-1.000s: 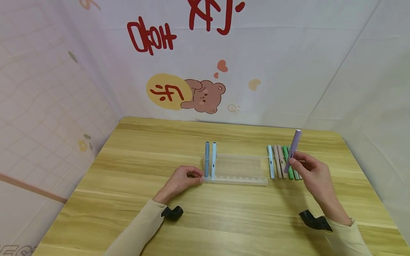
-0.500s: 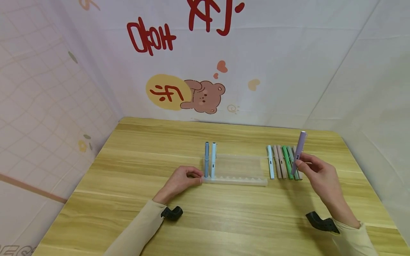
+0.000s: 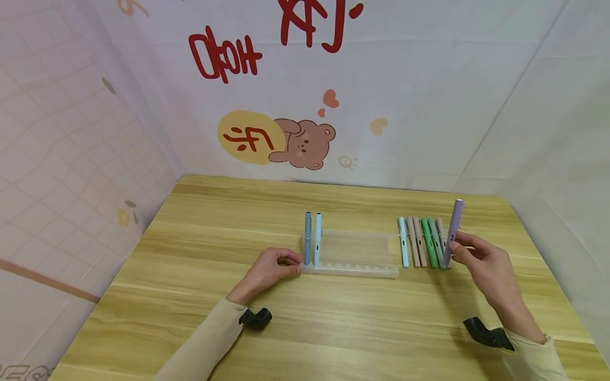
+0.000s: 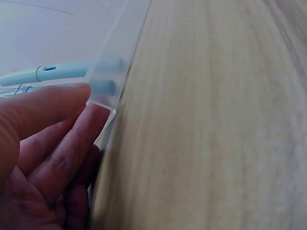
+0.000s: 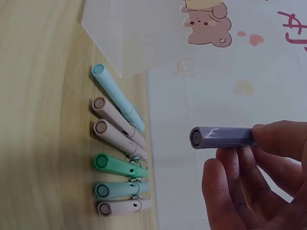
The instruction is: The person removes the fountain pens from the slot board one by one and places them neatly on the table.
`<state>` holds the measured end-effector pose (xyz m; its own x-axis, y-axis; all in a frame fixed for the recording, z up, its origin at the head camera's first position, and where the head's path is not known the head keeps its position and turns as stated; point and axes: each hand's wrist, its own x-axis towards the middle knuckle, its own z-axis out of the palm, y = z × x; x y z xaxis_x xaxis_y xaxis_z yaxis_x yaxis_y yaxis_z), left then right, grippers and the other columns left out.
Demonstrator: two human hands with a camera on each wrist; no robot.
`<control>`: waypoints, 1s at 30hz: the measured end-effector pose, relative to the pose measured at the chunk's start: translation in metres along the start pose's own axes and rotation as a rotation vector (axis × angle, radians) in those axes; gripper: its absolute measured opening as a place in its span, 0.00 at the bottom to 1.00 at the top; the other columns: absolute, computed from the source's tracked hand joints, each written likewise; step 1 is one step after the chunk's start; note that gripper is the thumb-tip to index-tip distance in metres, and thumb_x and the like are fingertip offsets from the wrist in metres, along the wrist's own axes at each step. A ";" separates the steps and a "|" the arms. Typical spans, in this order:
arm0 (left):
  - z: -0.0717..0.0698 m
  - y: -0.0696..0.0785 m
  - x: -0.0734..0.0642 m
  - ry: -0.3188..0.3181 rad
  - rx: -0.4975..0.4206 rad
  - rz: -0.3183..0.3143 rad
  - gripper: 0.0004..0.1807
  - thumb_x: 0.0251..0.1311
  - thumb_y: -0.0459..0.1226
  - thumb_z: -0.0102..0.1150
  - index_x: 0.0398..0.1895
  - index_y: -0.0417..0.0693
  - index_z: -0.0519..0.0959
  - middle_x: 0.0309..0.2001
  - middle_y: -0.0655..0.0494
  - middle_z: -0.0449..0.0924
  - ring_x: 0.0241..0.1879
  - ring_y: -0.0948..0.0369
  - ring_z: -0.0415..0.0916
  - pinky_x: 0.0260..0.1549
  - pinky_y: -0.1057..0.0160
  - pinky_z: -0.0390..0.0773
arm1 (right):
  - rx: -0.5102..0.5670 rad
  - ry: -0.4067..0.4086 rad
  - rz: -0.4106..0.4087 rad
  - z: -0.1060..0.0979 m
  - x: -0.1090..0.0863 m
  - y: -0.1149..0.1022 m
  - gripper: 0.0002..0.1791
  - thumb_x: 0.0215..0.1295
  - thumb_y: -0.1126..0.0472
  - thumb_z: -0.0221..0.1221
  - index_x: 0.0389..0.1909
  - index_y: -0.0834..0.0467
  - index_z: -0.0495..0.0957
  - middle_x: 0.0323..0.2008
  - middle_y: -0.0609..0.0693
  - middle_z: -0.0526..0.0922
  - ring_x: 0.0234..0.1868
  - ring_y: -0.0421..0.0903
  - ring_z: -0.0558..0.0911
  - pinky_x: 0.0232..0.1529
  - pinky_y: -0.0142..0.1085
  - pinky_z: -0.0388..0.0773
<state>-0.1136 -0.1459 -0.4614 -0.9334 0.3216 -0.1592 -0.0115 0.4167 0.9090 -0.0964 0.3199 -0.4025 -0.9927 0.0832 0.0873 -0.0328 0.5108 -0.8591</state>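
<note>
In the head view my right hand (image 3: 488, 270) pinches a purple pen (image 3: 455, 225) between thumb and fingers, nearly upright above the right end of a row of pens. That row, lying on the table, has a light blue pen (image 5: 115, 91), two pinkish pens (image 5: 117, 115), a green pen (image 5: 120, 165), a grey-green pen (image 5: 120, 189) and a pale pink pen (image 5: 122, 207). My left hand (image 3: 271, 270) holds the left end of a clear pen stand (image 3: 362, 271) by thumb and fingers. A grey-blue pen (image 3: 307, 238) and a pale blue pen (image 3: 318, 238) stand upright in its leftmost places.
The stand's clear back panel (image 3: 355, 248) lies behind its notched front strip. Under everything is a wood-grain table (image 3: 333, 328). A printed cloth wall (image 3: 405, 106) rises at the table's far edge, and another cloth closes off the left side.
My right hand has moved rightward and slightly nearer with the purple pen, from over the green pen to the row's right end. The pen has become more upright. My left hand stays put.
</note>
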 end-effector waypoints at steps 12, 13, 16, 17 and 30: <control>0.000 0.000 -0.001 -0.006 -0.008 0.010 0.09 0.64 0.36 0.70 0.47 0.46 0.88 0.41 0.58 0.87 0.43 0.60 0.82 0.49 0.56 0.77 | 0.104 -0.041 0.009 -0.009 0.009 0.018 0.23 0.77 0.59 0.59 0.65 0.70 0.75 0.41 0.29 0.84 0.39 0.29 0.86 0.39 0.27 0.82; 0.000 0.000 -0.001 -0.007 -0.008 0.012 0.09 0.64 0.36 0.70 0.47 0.46 0.88 0.41 0.58 0.87 0.44 0.60 0.82 0.49 0.56 0.77 | 0.113 -0.042 0.014 -0.009 0.010 0.020 0.23 0.77 0.59 0.59 0.65 0.69 0.75 0.41 0.29 0.84 0.39 0.29 0.86 0.39 0.27 0.82; 0.000 0.000 -0.002 -0.007 -0.006 0.015 0.09 0.64 0.36 0.70 0.46 0.46 0.88 0.41 0.58 0.87 0.43 0.60 0.82 0.49 0.56 0.77 | 0.123 -0.047 0.024 -0.012 0.013 0.024 0.24 0.77 0.59 0.59 0.65 0.71 0.74 0.40 0.28 0.84 0.39 0.29 0.86 0.39 0.28 0.83; 0.000 0.000 -0.002 -0.007 -0.007 0.016 0.09 0.64 0.36 0.70 0.46 0.47 0.88 0.41 0.58 0.87 0.43 0.60 0.82 0.49 0.56 0.77 | 0.118 -0.050 0.029 -0.013 0.014 0.026 0.25 0.77 0.59 0.59 0.65 0.72 0.73 0.41 0.27 0.84 0.39 0.29 0.86 0.39 0.28 0.83; 0.000 0.000 -0.001 -0.008 -0.012 0.015 0.09 0.64 0.36 0.70 0.46 0.46 0.88 0.40 0.58 0.87 0.43 0.60 0.81 0.48 0.56 0.77 | -0.065 -0.126 0.097 -0.021 0.025 0.040 0.33 0.80 0.51 0.54 0.70 0.75 0.66 0.41 0.34 0.82 0.38 0.29 0.85 0.39 0.30 0.83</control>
<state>-0.1125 -0.1461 -0.4612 -0.9305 0.3346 -0.1489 -0.0021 0.4016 0.9158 -0.1200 0.3604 -0.4245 -0.9977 0.0293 -0.0615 0.0673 0.5600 -0.8258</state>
